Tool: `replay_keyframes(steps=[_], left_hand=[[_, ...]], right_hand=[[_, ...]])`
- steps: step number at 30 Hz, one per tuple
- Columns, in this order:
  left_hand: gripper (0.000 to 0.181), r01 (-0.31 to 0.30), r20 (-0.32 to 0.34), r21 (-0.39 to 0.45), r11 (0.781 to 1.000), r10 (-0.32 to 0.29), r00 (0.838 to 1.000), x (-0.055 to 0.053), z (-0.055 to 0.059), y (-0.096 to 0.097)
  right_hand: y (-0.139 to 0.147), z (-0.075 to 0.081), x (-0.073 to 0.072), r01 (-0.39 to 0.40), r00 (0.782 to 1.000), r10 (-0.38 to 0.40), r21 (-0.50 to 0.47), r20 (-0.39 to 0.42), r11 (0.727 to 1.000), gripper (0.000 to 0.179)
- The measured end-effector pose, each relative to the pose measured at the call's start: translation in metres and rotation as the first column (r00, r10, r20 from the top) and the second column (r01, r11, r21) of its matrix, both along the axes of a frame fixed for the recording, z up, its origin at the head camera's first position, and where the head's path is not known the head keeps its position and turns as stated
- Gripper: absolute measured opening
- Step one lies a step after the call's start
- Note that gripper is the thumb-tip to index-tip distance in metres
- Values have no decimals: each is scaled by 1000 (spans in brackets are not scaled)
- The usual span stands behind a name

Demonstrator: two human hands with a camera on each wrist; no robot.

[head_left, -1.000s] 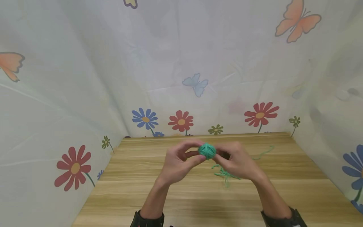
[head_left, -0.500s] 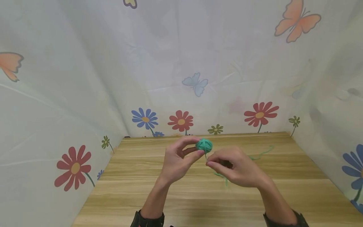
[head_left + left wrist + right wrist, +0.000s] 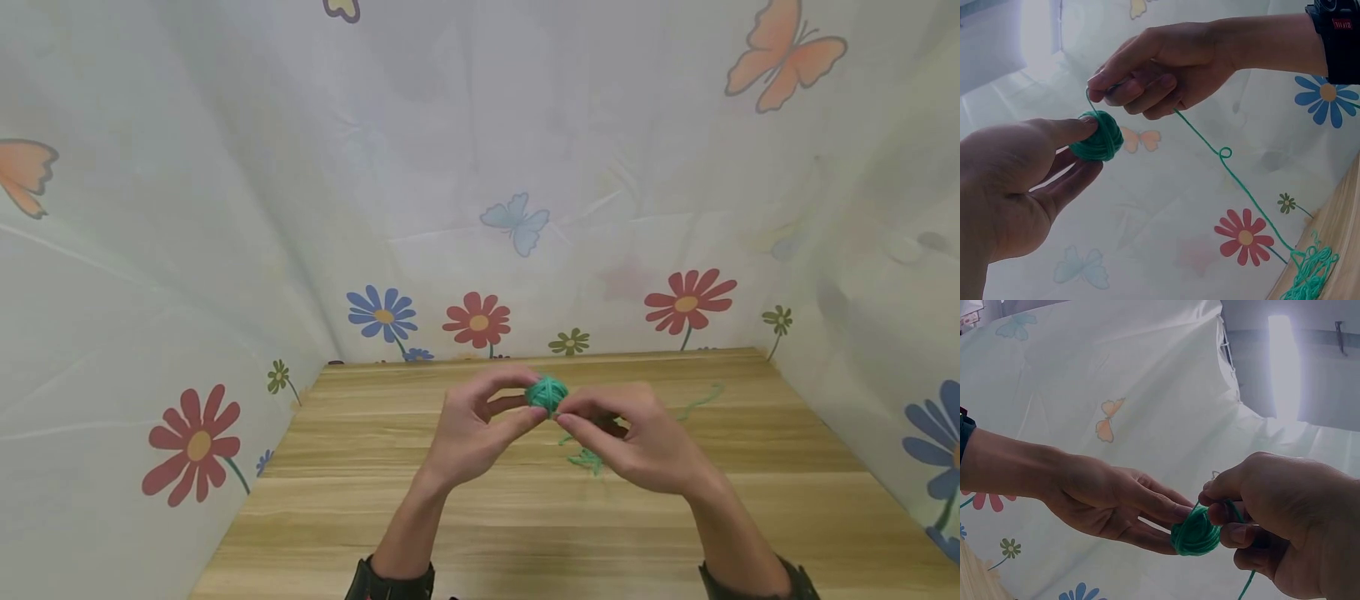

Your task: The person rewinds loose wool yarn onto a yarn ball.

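Observation:
A small green ball of yarn (image 3: 547,395) is held above the table between the thumb and fingers of my left hand (image 3: 474,429). Right beside it, my right hand (image 3: 637,437) pinches the yarn strand (image 3: 1089,100) between thumb and forefinger, with its other fingers curled in. In the left wrist view the strand leaves the ball at my left thumb, passes through the right hand and runs down, with a small loop in it, to a loose heap of green yarn (image 3: 1311,275) on the table. The right wrist view shows the wound ball (image 3: 1196,532) between both hands.
Under the hands spreads a wood-grain table (image 3: 420,533). A loose tail of green yarn (image 3: 701,402) lies toward its back right. White curtains (image 3: 420,150) printed with flowers and butterflies stand behind and on both sides.
My right hand moved down and away from the ball, drawing the strand out, then came back up beside it. The left hand keeps its hold, and the ball shifts slightly.

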State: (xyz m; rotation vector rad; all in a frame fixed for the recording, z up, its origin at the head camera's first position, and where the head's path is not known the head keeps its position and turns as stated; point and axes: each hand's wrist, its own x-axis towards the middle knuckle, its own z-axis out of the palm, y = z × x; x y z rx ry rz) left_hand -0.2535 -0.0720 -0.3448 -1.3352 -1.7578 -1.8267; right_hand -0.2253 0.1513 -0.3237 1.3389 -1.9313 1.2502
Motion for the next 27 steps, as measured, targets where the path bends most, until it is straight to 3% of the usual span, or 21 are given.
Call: replay_keyframes(steps=[5, 12, 19, 27], left_hand=[[36, 34, 2, -35, 999, -34, 999, -8, -10, 0], [35, 74, 7, -59, 996, -74, 997, 6, 2, 0], [35, 120, 16, -75, 990, -120, 993, 9, 7, -2], [35, 174, 17, -74, 982, -173, 985, 11, 7, -2]], right_hand=[[1, -4, -3, 26, 1000, -26, -38, 9, 999, 34], [0, -3, -5, 48, 999, -48, -65, -6, 997, 31], [3, -7, -12, 108, 994, -110, -111, -7, 988, 33], [7, -11, -17, 205, 977, -197, -101, 83, 974, 23]])
